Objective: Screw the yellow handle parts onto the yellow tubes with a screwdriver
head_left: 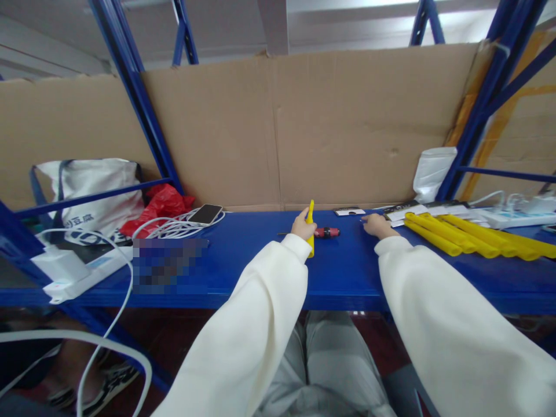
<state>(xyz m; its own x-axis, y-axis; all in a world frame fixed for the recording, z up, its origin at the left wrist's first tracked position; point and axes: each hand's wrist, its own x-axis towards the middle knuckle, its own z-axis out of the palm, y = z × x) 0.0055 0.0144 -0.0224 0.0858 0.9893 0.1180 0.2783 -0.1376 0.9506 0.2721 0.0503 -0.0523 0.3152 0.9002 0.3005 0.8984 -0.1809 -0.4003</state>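
Observation:
My left hand (303, 226), closed, grips a narrow yellow plastic piece (310, 246) with a tapered top, holding it upright above the blue table. A screwdriver (328, 232) with a red and black handle lies just behind it, its shaft pointing left and partly covered by that hand. To the right, my right hand (379, 226) is low over the tabletop with its fingers drawn together. Whatever is at those fingertips is too small to name. Several yellow tube-like pieces (473, 236) lie side by side right of that hand.
A small black and white packet (348, 212) lies near the cardboard wall (347, 127). On the left are a phone (205, 214), white cables, a red plastic bag (158, 205), a cloth bag (93, 191) and a power strip (93, 278). Another power strip (516, 217) stands far right.

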